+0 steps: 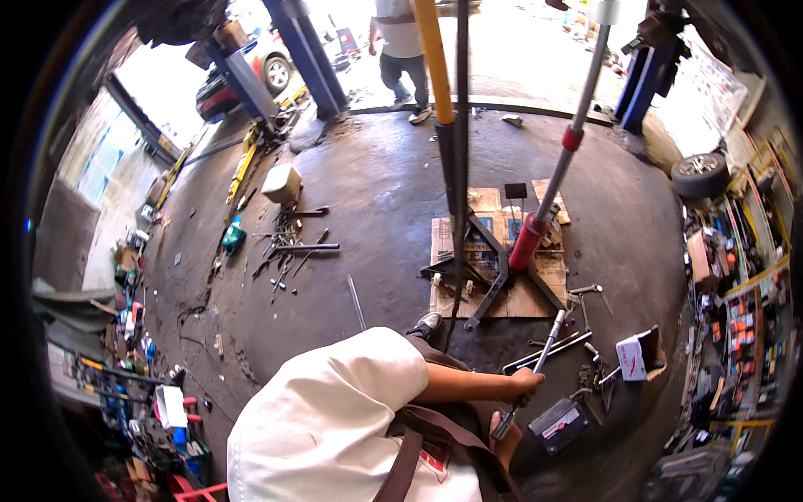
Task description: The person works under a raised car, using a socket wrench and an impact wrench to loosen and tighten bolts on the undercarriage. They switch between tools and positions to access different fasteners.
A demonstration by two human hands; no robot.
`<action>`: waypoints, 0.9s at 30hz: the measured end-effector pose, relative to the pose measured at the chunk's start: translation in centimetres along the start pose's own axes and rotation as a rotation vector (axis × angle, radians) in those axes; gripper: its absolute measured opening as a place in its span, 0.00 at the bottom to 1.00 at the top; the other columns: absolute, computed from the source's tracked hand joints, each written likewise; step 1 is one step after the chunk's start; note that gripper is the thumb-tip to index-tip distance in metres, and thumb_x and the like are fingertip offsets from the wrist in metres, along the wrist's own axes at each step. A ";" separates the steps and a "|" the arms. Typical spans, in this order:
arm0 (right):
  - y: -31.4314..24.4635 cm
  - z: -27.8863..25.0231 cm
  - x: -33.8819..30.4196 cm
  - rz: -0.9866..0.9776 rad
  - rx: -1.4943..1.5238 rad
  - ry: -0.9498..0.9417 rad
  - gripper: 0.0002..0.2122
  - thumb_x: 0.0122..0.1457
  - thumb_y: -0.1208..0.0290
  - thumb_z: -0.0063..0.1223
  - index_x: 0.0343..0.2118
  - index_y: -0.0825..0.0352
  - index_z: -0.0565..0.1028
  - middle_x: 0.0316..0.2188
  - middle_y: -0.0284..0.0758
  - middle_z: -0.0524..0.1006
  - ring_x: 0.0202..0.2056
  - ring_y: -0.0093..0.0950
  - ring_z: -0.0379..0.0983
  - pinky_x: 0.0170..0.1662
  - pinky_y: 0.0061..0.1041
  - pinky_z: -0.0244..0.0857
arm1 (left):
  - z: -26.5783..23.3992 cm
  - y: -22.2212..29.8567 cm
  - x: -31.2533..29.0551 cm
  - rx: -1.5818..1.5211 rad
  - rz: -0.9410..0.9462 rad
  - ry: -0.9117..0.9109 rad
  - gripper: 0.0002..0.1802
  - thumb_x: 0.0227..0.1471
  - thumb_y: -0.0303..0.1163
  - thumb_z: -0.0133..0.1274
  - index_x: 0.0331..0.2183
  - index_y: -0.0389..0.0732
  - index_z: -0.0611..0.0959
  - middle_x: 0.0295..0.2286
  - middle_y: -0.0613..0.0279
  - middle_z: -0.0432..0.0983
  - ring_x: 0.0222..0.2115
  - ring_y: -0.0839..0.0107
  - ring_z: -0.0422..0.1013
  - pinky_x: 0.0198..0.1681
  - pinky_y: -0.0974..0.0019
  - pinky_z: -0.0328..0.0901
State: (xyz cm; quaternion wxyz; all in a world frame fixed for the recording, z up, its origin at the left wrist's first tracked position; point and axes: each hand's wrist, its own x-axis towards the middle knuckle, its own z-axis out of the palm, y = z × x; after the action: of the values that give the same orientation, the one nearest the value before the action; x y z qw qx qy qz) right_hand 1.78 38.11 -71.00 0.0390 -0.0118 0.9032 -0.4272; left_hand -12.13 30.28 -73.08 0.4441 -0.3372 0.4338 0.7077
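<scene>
Left hand (pixel 527 383) encloses the shaft of a long metal wrench (pixel 548 342); right hand (pixel 509 440) holds its lower end, above the floor (pixel 368 184). Expect rigid, fairly heavy, possibly slippery metal; grip the slender, round shaft. Beside it: blocky black case (pixel 561 425), then smaller, open cardboard carton (pixel 633 358).

The workshop floor (pixel 368 176) is dark, with stains and scuffs spread across it. At the far end, a low sill (pixel 544 115) edges a wide opening (pixel 519 58), where daylight glares almost white. Blue posts (pixel 309 58) stand toward its left and right sides. Crowded shelving (pixel 744 289) with yellow rails lines the right side, and a pale panel (pixel 707 92) stands beyond it, washed out by the light.
</scene>
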 end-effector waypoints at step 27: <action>1.0 0.0 6.1 0.058 0.109 -0.227 0.14 0.57 0.60 0.54 0.25 0.68 0.72 0.19 0.48 0.71 0.24 0.51 0.71 0.26 0.39 0.63 | -5.2 2.9 1.3 -0.496 0.038 0.015 0.14 0.54 0.38 0.46 0.21 0.48 0.62 0.12 0.72 0.50 0.11 0.77 0.49 0.15 0.68 0.47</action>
State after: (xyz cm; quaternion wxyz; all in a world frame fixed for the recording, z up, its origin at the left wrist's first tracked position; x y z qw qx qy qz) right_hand -4.31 38.37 -72.17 0.1541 -0.0318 0.8685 -0.4700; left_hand -14.76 25.29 -75.33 0.3311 -0.4330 0.2565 0.7982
